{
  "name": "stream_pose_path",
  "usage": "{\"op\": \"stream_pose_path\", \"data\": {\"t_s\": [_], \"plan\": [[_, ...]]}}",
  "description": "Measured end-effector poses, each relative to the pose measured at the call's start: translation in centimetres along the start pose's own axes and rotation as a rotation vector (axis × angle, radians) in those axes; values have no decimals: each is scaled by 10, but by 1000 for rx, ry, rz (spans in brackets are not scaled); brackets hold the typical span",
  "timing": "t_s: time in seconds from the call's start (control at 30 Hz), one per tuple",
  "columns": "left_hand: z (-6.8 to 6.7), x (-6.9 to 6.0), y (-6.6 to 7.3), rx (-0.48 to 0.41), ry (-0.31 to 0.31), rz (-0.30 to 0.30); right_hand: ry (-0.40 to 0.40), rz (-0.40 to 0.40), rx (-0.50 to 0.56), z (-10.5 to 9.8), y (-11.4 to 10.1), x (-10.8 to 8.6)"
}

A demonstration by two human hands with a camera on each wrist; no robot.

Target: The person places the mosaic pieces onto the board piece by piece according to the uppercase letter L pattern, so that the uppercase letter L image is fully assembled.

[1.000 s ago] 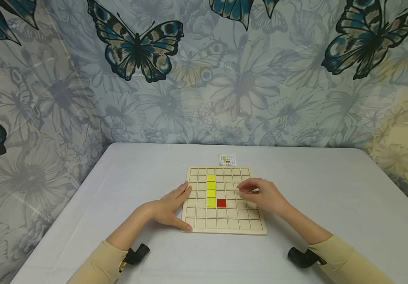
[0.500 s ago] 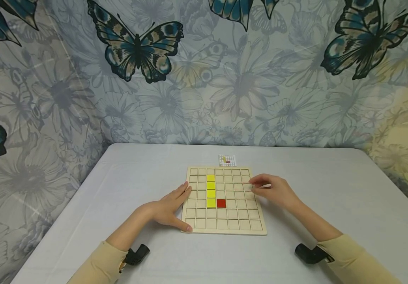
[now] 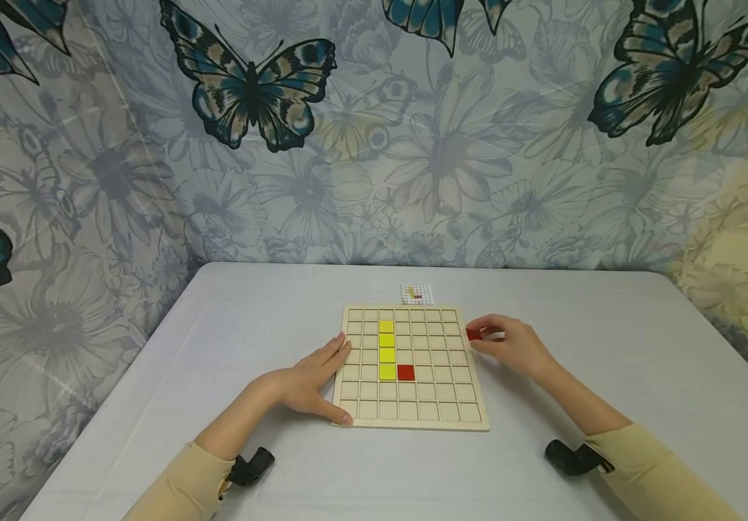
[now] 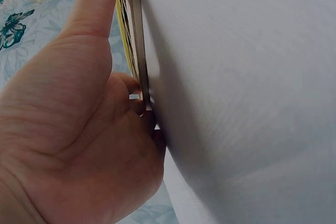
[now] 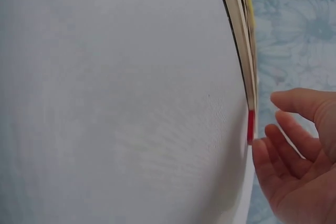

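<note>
A square wooden grid board [image 3: 416,412] lies on the white table. A column of yellow tiles [image 3: 387,347] sits in its cells, with one red tile [image 3: 406,373] beside the lowest. My left hand [image 3: 309,380] rests along the board's left edge with fingers extended and the thumb at the front corner. Just past the board's right edge, my right hand [image 3: 511,346] hovers over another red piece [image 3: 474,334] on the table. In the right wrist view, that red piece [image 5: 250,127] stands against the board's end, and the thumb and fingers are apart.
Behind the board lies a small card [image 3: 417,293] printed with a grid and coloured squares. White cloth covers the table [image 3: 582,325]. A butterfly-patterned curtain [image 3: 374,181] hangs behind and at the sides.
My right hand has moved right, from above the board's right columns to beyond its edge, where the red piece shows more clearly. My left hand and the tiles on the board have stayed put.
</note>
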State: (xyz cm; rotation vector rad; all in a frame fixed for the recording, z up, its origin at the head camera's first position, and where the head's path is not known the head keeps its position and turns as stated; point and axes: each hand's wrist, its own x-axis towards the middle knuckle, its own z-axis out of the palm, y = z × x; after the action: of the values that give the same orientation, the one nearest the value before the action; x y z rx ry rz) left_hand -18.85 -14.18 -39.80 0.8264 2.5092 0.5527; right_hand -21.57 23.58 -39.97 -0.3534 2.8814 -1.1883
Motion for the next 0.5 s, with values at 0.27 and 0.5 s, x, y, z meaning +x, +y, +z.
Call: {"op": "stream_pose_path", "data": {"t_s": [0.27, 0.5], "plan": [[0, 1, 0, 16, -7, -13, -14, -6, -34, -2, 4, 6], [0, 1, 0, 13, -8, -8, -28, -45, -73, -2, 5, 11]]}}
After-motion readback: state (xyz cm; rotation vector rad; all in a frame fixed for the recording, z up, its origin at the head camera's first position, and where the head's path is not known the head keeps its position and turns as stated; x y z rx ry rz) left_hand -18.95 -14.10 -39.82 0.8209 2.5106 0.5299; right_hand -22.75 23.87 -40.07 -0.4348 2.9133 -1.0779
